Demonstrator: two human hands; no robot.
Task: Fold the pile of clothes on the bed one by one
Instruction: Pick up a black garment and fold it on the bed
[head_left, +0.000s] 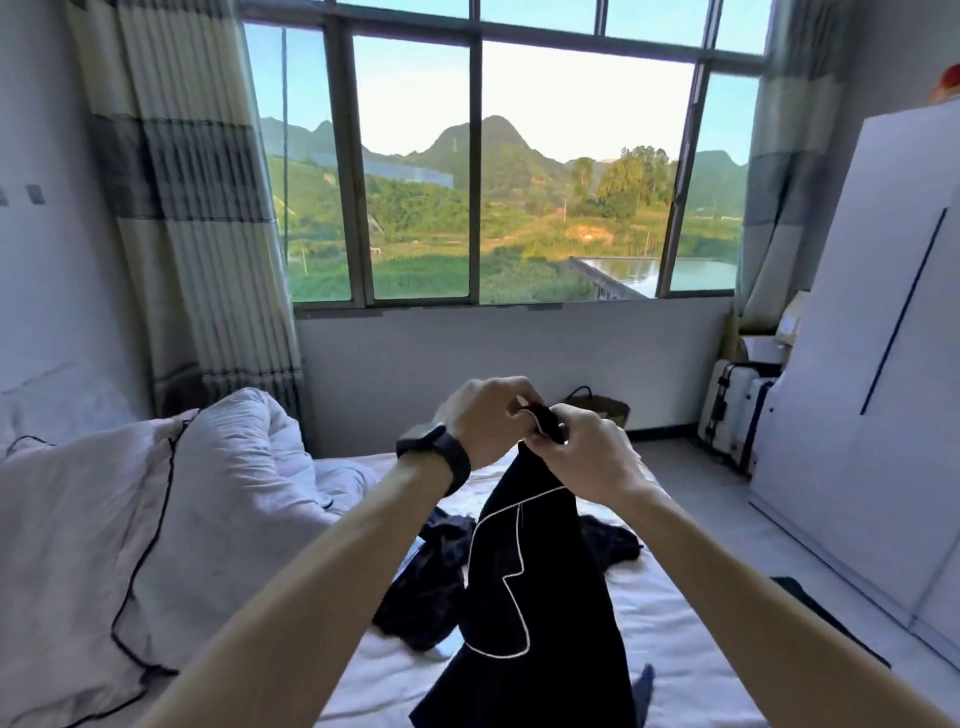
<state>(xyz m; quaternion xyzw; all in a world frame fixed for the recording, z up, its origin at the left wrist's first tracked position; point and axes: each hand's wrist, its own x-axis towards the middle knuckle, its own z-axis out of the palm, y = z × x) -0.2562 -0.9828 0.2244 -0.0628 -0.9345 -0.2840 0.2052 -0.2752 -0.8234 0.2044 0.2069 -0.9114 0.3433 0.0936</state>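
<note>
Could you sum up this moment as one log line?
left hand + right hand: gripping dark garment top | garment: hanging over bed | pile: unfolded

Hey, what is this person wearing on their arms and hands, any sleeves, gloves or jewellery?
Both forearms are bare to the frame edge: no sleeves show. Neither hand wears gloves. The left hand has a black wristband with a dark rectangular face, probably a smartwatch. The right hand and its wrist carry nothing; no rings are visible.

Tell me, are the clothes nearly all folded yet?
Not nearly. No folded clothes show on the bed. Both the left hand and the right hand pinch the top of a dark garment with white piping, held up, unfolded. A heap of dark clothes waits behind it.
</note>
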